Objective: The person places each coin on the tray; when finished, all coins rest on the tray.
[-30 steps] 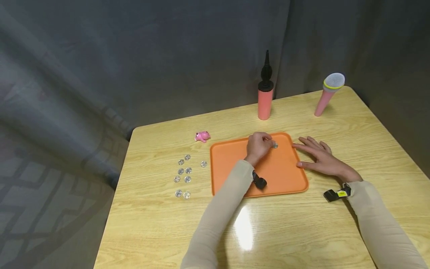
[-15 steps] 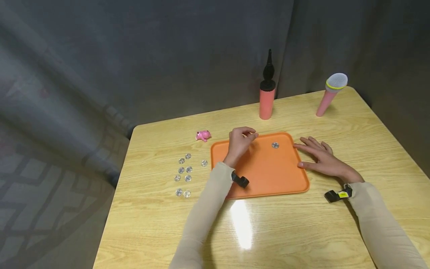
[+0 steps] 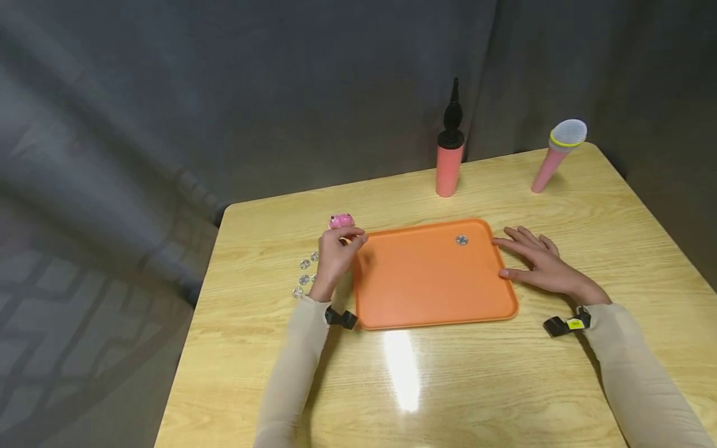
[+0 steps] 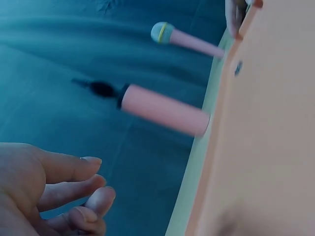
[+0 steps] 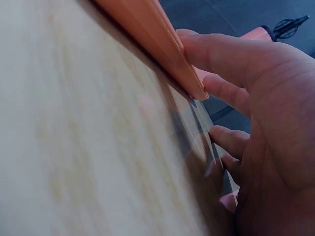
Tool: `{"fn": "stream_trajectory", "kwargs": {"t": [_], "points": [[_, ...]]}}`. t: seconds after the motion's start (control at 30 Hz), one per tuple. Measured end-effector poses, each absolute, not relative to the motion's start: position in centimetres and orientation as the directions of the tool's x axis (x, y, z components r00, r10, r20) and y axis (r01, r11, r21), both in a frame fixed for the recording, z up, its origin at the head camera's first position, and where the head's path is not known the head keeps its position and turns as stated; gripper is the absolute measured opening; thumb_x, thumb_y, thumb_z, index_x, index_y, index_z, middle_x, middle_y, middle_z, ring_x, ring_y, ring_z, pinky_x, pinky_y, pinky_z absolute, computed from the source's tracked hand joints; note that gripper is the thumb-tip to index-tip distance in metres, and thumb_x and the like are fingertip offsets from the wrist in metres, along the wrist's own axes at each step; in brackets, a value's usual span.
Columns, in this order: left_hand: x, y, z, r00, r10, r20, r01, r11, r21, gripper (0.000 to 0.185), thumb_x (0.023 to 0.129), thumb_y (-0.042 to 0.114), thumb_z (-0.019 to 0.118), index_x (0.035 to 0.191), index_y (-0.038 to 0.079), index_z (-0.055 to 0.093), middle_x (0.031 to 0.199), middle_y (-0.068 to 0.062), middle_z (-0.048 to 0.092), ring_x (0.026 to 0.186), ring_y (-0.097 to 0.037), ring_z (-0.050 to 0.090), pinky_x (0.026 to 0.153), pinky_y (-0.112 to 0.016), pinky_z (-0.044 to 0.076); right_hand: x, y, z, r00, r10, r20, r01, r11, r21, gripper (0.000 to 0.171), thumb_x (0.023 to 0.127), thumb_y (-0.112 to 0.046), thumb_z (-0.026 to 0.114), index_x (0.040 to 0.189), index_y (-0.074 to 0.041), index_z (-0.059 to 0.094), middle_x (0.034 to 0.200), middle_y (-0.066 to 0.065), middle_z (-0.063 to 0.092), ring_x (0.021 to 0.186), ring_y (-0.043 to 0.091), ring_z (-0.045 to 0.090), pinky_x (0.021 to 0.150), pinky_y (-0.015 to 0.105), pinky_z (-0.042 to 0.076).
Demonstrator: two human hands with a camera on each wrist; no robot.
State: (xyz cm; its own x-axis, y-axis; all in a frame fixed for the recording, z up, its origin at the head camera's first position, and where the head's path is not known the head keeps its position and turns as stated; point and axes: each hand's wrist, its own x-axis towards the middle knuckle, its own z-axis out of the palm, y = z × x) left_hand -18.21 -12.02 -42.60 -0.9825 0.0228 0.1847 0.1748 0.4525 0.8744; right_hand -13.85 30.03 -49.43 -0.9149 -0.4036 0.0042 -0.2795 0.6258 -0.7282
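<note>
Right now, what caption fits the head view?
Left hand nears gems; right hand rests by tray.

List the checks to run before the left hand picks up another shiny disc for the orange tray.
1. Left hand free, holding nothing: ok.
2. Small shiny silver discs within its reach on the light wooden table: ok.
3. Right hand steadying the flat orange plastic tray at its right edge: ok.
4. One silver disc already in the tray's far right corner: ok.
5. Number of discs hidden under the left hand: cannot tell.
</note>
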Motion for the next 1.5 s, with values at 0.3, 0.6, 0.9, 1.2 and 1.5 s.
{"fn": "stream_trajectory", "kwargs": {"t": [0.3, 0.6, 0.9, 1.2, 1.5], "points": [[-14.4, -19.8, -43.2, -0.990, -0.122, 0.067, 0.003, 0.461, 0.887, 0.016, 0.089, 0.008, 0.073, 0.099, -0.004, 0.077, 0.101, -0.022, 0.075, 0.075, -0.004, 0.058, 0.064, -0.016, 0.045, -13.9, 30.0, -49.7, -0.916, -0.402, 0.003, -0.274, 0.619, -0.736, 0.069, 0.091, -0.023, 0.073, 0.152, -0.013, 0.042, 0.164, 0.028, 0.016, 0.155, 0.048, -0.001, 0.117, 0.067, -0.014], [-10.5, -25.6, -44.2, -0.955, -0.267, -0.125, -0.224, 0.384, 0.896, 0.022, 0.091, 0.009, 0.071, 0.107, -0.005, 0.074, 0.088, 0.002, 0.070, 0.065, -0.010, 0.058, 0.050, -0.017, 0.042, -14.0, 30.1, -49.4, -0.920, -0.393, -0.006, -0.265, 0.631, -0.729, 0.069, 0.091, -0.023, 0.072, 0.152, -0.014, 0.042, 0.165, 0.027, 0.016, 0.155, 0.048, -0.002, 0.117, 0.067, -0.015], [-7.5, -27.0, -46.3, -0.944, -0.264, -0.198, -0.299, 0.432, 0.851, 0.019, 0.089, 0.005, 0.072, 0.105, -0.006, 0.074, 0.087, -0.008, 0.073, 0.063, -0.006, 0.058, 0.054, -0.020, 0.047, -14.1, 30.1, -49.5, -0.918, -0.397, -0.008, -0.263, 0.622, -0.738, 0.069, 0.091, -0.022, 0.072, 0.152, -0.014, 0.042, 0.165, 0.027, 0.015, 0.155, 0.046, -0.003, 0.117, 0.067, -0.016], [-5.8, -26.4, -48.5, -0.978, -0.191, -0.086, -0.183, 0.585, 0.790, 0.025, 0.078, 0.001, 0.082, 0.102, -0.003, 0.076, 0.083, -0.014, 0.068, 0.069, -0.004, 0.051, 0.062, -0.017, 0.042, -14.2, 29.9, -49.6, -0.915, -0.402, 0.007, -0.277, 0.617, -0.736, 0.069, 0.090, -0.022, 0.073, 0.151, -0.012, 0.043, 0.165, 0.028, 0.016, 0.155, 0.048, -0.001, 0.116, 0.068, -0.014], [-5.9, -26.3, -48.7, -0.986, -0.168, -0.016, -0.123, 0.655, 0.745, 0.017, 0.078, -0.002, 0.080, 0.096, -0.002, 0.077, 0.082, -0.015, 0.068, 0.068, -0.006, 0.052, 0.062, -0.016, 0.044, -14.0, 30.0, -49.5, -0.921, -0.390, -0.001, -0.266, 0.630, -0.730, 0.069, 0.090, -0.023, 0.073, 0.151, -0.013, 0.043, 0.164, 0.028, 0.017, 0.155, 0.048, -0.001, 0.116, 0.068, -0.014]]}}
